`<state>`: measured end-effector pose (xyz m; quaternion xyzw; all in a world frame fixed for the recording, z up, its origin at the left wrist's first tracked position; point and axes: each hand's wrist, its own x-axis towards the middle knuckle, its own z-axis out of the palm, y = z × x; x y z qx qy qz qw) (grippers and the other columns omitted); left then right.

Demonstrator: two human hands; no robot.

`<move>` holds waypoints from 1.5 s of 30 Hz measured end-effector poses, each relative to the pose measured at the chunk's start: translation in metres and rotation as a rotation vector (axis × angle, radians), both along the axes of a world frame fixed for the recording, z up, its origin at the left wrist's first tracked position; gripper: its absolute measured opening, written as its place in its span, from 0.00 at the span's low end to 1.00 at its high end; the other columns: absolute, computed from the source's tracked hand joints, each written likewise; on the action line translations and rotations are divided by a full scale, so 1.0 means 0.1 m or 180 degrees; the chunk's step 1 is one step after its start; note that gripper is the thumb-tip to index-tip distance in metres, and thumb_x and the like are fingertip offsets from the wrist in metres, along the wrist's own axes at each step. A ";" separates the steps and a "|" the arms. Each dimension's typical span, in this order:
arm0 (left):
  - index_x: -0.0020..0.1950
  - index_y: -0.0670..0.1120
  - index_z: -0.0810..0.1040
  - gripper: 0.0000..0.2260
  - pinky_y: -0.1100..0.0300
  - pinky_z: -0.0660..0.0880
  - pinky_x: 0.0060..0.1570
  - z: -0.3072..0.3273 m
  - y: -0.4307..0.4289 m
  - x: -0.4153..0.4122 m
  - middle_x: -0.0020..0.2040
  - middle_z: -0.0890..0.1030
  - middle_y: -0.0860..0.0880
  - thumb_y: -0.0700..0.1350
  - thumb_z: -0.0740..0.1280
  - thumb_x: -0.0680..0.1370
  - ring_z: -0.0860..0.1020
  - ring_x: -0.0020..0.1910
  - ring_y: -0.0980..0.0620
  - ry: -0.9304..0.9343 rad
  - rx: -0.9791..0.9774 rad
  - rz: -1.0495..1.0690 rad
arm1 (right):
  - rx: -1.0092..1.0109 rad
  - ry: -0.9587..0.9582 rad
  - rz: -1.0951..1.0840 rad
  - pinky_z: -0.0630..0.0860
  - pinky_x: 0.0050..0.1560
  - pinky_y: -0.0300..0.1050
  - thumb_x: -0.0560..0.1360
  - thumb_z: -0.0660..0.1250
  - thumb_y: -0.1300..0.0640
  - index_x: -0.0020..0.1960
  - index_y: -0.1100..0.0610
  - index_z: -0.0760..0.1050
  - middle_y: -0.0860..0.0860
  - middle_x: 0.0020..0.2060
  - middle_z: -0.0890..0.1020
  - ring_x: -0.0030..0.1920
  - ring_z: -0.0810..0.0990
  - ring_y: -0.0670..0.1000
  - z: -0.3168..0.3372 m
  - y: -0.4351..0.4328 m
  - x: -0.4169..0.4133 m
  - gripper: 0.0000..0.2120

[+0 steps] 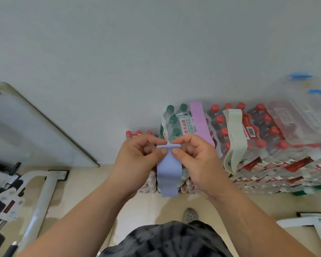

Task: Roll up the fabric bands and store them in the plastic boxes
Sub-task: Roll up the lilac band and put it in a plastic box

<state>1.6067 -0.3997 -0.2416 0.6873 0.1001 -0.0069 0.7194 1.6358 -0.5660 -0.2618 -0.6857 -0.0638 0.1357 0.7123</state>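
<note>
The wrap on the pack of green-capped water bottles (174, 123) carries red Chinese characters reading 农夫山泉, with smaller green print beneath too blurred to make out. A white barcode label (251, 131) sits on the red-capped bottle pack (267, 130), its digits unreadable.

Lavender band (168, 169) showing plain; pink band (199, 123) at 1 o'clock, cream band (234, 138) at 2; bottle caps (220, 119) showing red.
</note>
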 end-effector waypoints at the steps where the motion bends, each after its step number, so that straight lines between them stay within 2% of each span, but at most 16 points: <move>1: 0.43 0.49 0.85 0.11 0.51 0.74 0.39 -0.03 0.07 -0.07 0.40 0.78 0.26 0.32 0.71 0.76 0.77 0.37 0.43 0.0006 -0.0028 -0.0014 | -0.0029 0.0028 -0.0034 0.76 0.38 0.45 0.78 0.69 0.65 0.49 0.52 0.79 0.50 0.30 0.77 0.34 0.77 0.49 0.00 0.07 -0.09 0.08; 4: 0.42 0.46 0.84 0.11 0.54 0.73 0.36 -0.13 0.30 -0.27 0.36 0.77 0.30 0.31 0.70 0.76 0.75 0.35 0.45 0.0090 -0.0068 -0.0024 | -0.0182 0.0029 -0.0136 0.74 0.39 0.48 0.77 0.71 0.62 0.47 0.48 0.80 0.55 0.30 0.78 0.35 0.75 0.52 0.01 0.26 -0.32 0.09; 9: 0.39 0.48 0.84 0.13 0.64 0.71 0.29 -0.20 0.60 -0.51 0.28 0.77 0.48 0.31 0.70 0.76 0.73 0.27 0.54 0.0157 -0.0120 -0.0158 | -0.0248 0.0078 -0.0116 0.77 0.41 0.54 0.78 0.71 0.61 0.49 0.48 0.82 0.68 0.37 0.79 0.36 0.77 0.62 0.01 0.52 -0.57 0.09; 11: 0.38 0.49 0.85 0.15 0.64 0.70 0.28 -0.20 0.68 -0.57 0.29 0.78 0.47 0.30 0.70 0.76 0.73 0.28 0.54 0.0146 -0.0170 -0.0172 | -0.0236 0.0105 -0.0094 0.78 0.39 0.52 0.78 0.70 0.63 0.49 0.52 0.82 0.66 0.38 0.81 0.36 0.78 0.65 0.01 0.60 -0.63 0.07; 14: 0.40 0.47 0.85 0.13 0.60 0.70 0.30 -0.19 0.79 -0.63 0.34 0.80 0.37 0.30 0.71 0.75 0.75 0.32 0.47 0.0108 -0.0258 -0.0199 | -0.0203 0.0015 -0.0098 0.74 0.37 0.46 0.77 0.70 0.66 0.46 0.55 0.82 0.58 0.31 0.77 0.34 0.74 0.54 0.02 0.69 -0.71 0.07; 17: 0.43 0.45 0.85 0.05 0.58 0.71 0.30 -0.16 0.85 -0.68 0.37 0.79 0.28 0.35 0.75 0.72 0.74 0.33 0.42 0.0063 -0.0403 -0.0255 | -0.0251 -0.0067 -0.0076 0.73 0.37 0.43 0.77 0.69 0.66 0.45 0.55 0.81 0.52 0.29 0.74 0.34 0.72 0.50 0.05 0.74 -0.74 0.07; 19: 0.44 0.43 0.84 0.03 0.59 0.72 0.30 -0.15 0.87 -0.71 0.36 0.80 0.30 0.37 0.75 0.73 0.74 0.32 0.43 0.0052 -0.0500 -0.0233 | -0.0231 -0.0053 -0.0056 0.75 0.37 0.41 0.77 0.69 0.67 0.47 0.58 0.81 0.49 0.29 0.75 0.33 0.74 0.48 0.08 0.75 -0.76 0.06; 21: 0.44 0.41 0.83 0.03 0.59 0.74 0.32 -0.17 0.89 -0.72 0.36 0.81 0.34 0.35 0.72 0.76 0.76 0.32 0.44 0.0027 -0.0451 -0.0192 | -0.0263 -0.0059 -0.0003 0.75 0.36 0.46 0.78 0.69 0.66 0.47 0.58 0.81 0.50 0.30 0.76 0.34 0.75 0.50 0.10 0.76 -0.78 0.05; 24: 0.43 0.45 0.83 0.06 0.44 0.77 0.38 -0.21 0.90 -0.73 0.41 0.82 0.29 0.35 0.71 0.77 0.78 0.35 0.38 -0.0060 -0.0254 -0.0220 | -0.0305 -0.0035 0.0043 0.74 0.36 0.49 0.77 0.71 0.64 0.47 0.55 0.82 0.55 0.33 0.75 0.34 0.74 0.52 0.09 0.76 -0.85 0.05; 26: 0.42 0.46 0.83 0.06 0.32 0.76 0.38 -0.21 0.88 -0.73 0.41 0.81 0.28 0.36 0.71 0.77 0.78 0.36 0.29 -0.0138 -0.0193 -0.0277 | -0.0364 -0.0035 -0.0055 0.75 0.37 0.46 0.77 0.71 0.64 0.46 0.54 0.82 0.57 0.32 0.75 0.35 0.74 0.51 0.09 0.76 -0.88 0.06; 27: 0.42 0.47 0.83 0.07 0.31 0.75 0.37 -0.21 0.87 -0.73 0.41 0.81 0.28 0.36 0.71 0.76 0.78 0.36 0.27 -0.0169 -0.0160 -0.0302 | -0.0410 -0.0046 -0.0116 0.75 0.37 0.43 0.77 0.71 0.65 0.45 0.54 0.82 0.58 0.32 0.76 0.35 0.75 0.50 0.09 0.76 -0.89 0.07; 32: 0.40 0.49 0.85 0.13 0.45 0.76 0.41 -0.18 0.86 -0.73 0.40 0.82 0.33 0.31 0.71 0.76 0.79 0.36 0.42 -0.0228 -0.0102 -0.0385 | -0.0359 -0.0023 -0.0254 0.73 0.35 0.35 0.76 0.70 0.68 0.43 0.54 0.82 0.47 0.30 0.77 0.33 0.75 0.44 0.13 0.78 -0.88 0.11; 37: 0.42 0.44 0.83 0.08 0.47 0.74 0.39 -0.19 0.94 -0.71 0.37 0.80 0.32 0.32 0.71 0.76 0.76 0.34 0.43 -0.0214 0.0103 -0.0278 | -0.0204 -0.0002 -0.0012 0.75 0.37 0.40 0.76 0.71 0.66 0.49 0.55 0.83 0.51 0.33 0.77 0.35 0.75 0.48 0.11 0.80 -0.89 0.07; 41: 0.43 0.43 0.83 0.05 0.37 0.75 0.35 -0.21 0.95 -0.71 0.38 0.81 0.31 0.35 0.70 0.75 0.76 0.33 0.33 -0.0168 0.0025 -0.0261 | -0.0359 0.0004 -0.0192 0.74 0.37 0.45 0.77 0.71 0.64 0.48 0.53 0.83 0.52 0.33 0.78 0.34 0.75 0.48 0.07 0.85 -0.87 0.07; 43: 0.43 0.42 0.83 0.04 0.43 0.74 0.35 -0.20 0.96 -0.72 0.39 0.82 0.31 0.35 0.71 0.75 0.77 0.33 0.38 -0.0113 -0.0183 -0.0259 | -0.0347 -0.0048 -0.0227 0.75 0.35 0.44 0.78 0.70 0.65 0.49 0.55 0.82 0.48 0.32 0.78 0.33 0.75 0.47 0.07 0.87 -0.86 0.06; 45: 0.42 0.40 0.82 0.07 0.55 0.75 0.34 -0.18 0.97 -0.72 0.36 0.83 0.36 0.30 0.70 0.76 0.79 0.33 0.46 -0.0054 -0.0365 -0.0266 | -0.0303 -0.0133 -0.0211 0.74 0.35 0.39 0.78 0.69 0.67 0.48 0.56 0.82 0.46 0.32 0.77 0.33 0.75 0.45 0.07 0.89 -0.86 0.07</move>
